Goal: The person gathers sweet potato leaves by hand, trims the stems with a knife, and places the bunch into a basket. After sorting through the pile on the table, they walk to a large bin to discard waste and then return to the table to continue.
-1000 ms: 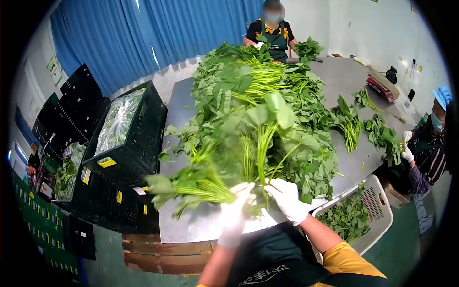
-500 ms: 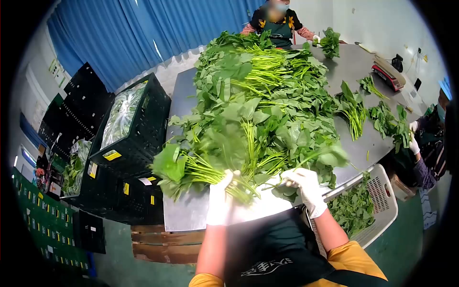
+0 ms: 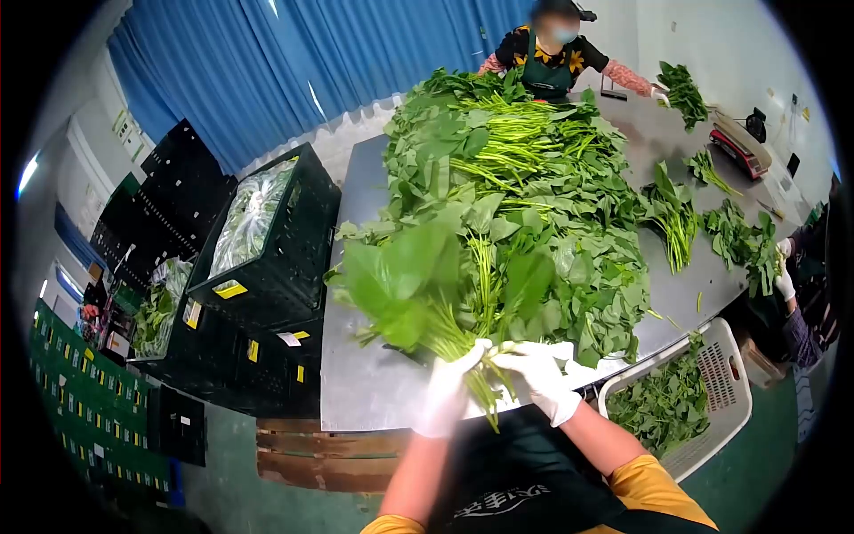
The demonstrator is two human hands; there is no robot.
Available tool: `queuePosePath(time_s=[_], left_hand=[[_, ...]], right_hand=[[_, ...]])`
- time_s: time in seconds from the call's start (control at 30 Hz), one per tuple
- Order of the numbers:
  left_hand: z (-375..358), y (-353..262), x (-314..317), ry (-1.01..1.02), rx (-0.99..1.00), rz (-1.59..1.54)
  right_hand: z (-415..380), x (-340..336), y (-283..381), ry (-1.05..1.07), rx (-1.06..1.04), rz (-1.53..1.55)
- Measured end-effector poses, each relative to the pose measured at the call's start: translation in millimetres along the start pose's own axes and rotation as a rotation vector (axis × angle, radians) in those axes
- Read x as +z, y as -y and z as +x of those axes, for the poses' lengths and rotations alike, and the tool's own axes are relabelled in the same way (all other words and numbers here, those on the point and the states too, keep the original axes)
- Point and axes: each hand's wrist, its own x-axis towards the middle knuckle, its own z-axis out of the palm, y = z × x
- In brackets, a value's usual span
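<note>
My left hand (image 3: 451,389), in a white glove, is closed around the stems of a bunch of leafy greens (image 3: 405,289). The bunch's leaves point up and away over the metal table, blurred by motion, and its cut stem ends stick out below my fingers. My right hand (image 3: 543,381), also gloved in white, is pinched at the same stems, touching the bunch beside my left hand. A blurred leaf (image 3: 529,283) rises above these fingers. Just beyond both hands lies a large heap of leafy greens (image 3: 507,160), stems and leaves layered together.
A white plastic basket (image 3: 725,378) with loose greens stands at the right of the metal table (image 3: 365,396). Dark crates (image 3: 307,236) are stacked on the left. A red scale (image 3: 738,151) and smaller bunches lie on the right. Co-workers stand across and at the right.
My right hand has moved left to meet my left hand, bringing a leafy stem to the bunch. The bunch has swung more upright. The co-worker across has moved a bunch toward the scale.
</note>
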Motion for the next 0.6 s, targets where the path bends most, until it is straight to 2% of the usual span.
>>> queuePosePath(time_s=[0.07,0.13,0.17,0.2,0.23,0.27,0.3,0.33,0.4,0.47,0.53,0.57,0.6], left_hand=[[-0.6,3.6,-1.0,0.014,0.059,0.067],[2.1,9.6,-4.1,-0.123,0.096,0.065],[-1.6,5.1,-9.5,-0.159,0.156,0.17],[6.9,6.3,-17.3,-0.279,0.006,-0.23],[4.4,-2.1,-24.9,-0.3,0.06,-0.123],[1.0,-10.7,-34.3,-0.32,0.115,-0.015],[0.9,-13.8,-44.4,-0.331,0.079,-0.121],[0.6,-15.4,-52.5,-0.341,0.041,-0.229],[-4.0,-15.5,-53.8,-0.312,0.079,-0.177],[-7.8,-16.3,-49.7,-0.307,0.091,-0.09],[-19.6,-27.1,-36.6,-0.263,0.067,-0.09],[-25.3,-32.9,-29.4,-0.251,0.039,-0.04],[-30.2,-37.9,-25.3,-0.239,0.013,0.009]], right_hand=[[-13.1,-9.7,7.9,-0.024,-0.075,0.141],[-13.5,-40.1,-24.9,-0.218,-0.237,0.284],[-27.9,-42.5,-4.1,-0.214,-0.309,0.393],[-33.0,-71.5,-5.6,-0.119,-0.425,0.737],[-47.1,-102.6,-1.6,-0.341,-0.492,0.808],[-61.4,-130.5,10.8,-0.156,-0.685,1.031],[-73.4,-176.6,10.3,-0.205,-0.792,1.197],[-82.0,-209.6,18.1,-0.339,-0.945,1.124],[-85.8,-159.1,52.3,-0.456,-0.807,0.94],[-49.7,-146.5,25.7,0.025,-0.58,0.965],[-5.0,-126.1,-18.4,-0.104,-0.18,0.411],[0.7,-92.8,-17.9,-0.081,-0.308,-0.285],[9.5,-67.4,-10.5,-0.005,-0.462,-0.854]])
